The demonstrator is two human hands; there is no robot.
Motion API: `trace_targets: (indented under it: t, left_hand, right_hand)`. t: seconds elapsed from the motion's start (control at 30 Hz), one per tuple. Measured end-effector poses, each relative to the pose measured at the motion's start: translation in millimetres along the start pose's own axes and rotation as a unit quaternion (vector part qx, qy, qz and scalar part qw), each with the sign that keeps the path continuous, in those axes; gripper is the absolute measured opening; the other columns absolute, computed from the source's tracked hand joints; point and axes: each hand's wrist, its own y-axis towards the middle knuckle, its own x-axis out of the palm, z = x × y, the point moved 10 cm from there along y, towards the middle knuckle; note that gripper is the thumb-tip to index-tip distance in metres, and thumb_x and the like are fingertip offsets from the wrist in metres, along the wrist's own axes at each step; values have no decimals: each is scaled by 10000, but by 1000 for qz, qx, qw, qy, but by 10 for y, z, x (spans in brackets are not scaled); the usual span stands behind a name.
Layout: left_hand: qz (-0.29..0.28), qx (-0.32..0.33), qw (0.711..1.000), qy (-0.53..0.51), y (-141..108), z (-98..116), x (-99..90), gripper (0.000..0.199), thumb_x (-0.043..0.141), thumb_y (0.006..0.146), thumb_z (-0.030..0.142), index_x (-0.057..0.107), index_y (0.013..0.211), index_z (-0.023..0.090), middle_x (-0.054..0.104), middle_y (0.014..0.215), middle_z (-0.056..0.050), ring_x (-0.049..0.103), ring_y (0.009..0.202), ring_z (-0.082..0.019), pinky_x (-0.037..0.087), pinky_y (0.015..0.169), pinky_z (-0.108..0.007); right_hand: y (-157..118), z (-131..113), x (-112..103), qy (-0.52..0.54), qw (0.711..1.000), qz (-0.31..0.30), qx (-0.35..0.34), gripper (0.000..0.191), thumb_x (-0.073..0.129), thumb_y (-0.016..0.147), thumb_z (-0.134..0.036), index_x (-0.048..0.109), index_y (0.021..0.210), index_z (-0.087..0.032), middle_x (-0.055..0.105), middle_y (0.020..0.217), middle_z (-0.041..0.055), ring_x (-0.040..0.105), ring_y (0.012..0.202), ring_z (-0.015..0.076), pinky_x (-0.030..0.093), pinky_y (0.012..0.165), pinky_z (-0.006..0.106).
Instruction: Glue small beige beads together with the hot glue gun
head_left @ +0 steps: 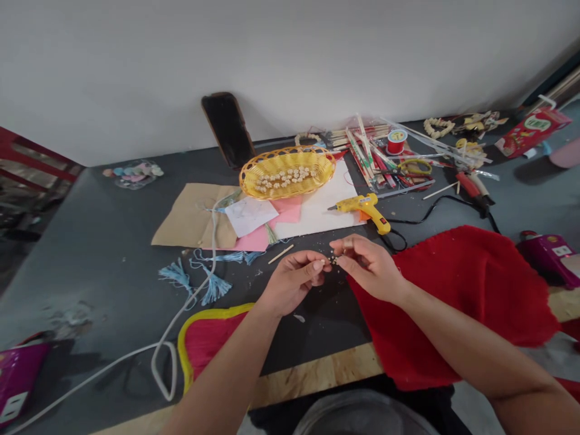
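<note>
Close together over the dark table, my two hands meet at a cluster of tiny pale pieces. My left hand pinches one end of it between thumb and forefinger. My right hand has thumb and forefinger near the other side; whether they grip it is too small to tell. Beyond the hands lies a yellow glue gun on its side, its nozzle pointing left. A yellow woven basket holds small pale flower-like pieces. Blue tassels lie left of my left hand.
A phone leans against the wall. Sticks, scissors and a red spool lie at the back right. Red cloth spreads under my right forearm. A white cable crosses the left side.
</note>
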Motion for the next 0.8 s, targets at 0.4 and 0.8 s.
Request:
trace_targets:
  t: [0.4,0.8]
  left_hand:
    - [38,19,999,30,17,12,-62,222,875,585,283,764,719,145,712,665,-38,535,535,-79,393,532,-219]
    - [40,99,990,-91,47,204,-124,135,809,679,207,699,691,130,629,671,-11,460,512,-50,376,507,-195]
  right_hand:
    - [9,0,57,-14,999,-1,40,122,558,873,-179,598,758,-185,613,691,-12,548,621,100,430,589,216]
    - [-81,75,202,-308,923,-230,-39,174,529,938,-224,620,795,-185,643,819,23,585,804,144,414,723,249]
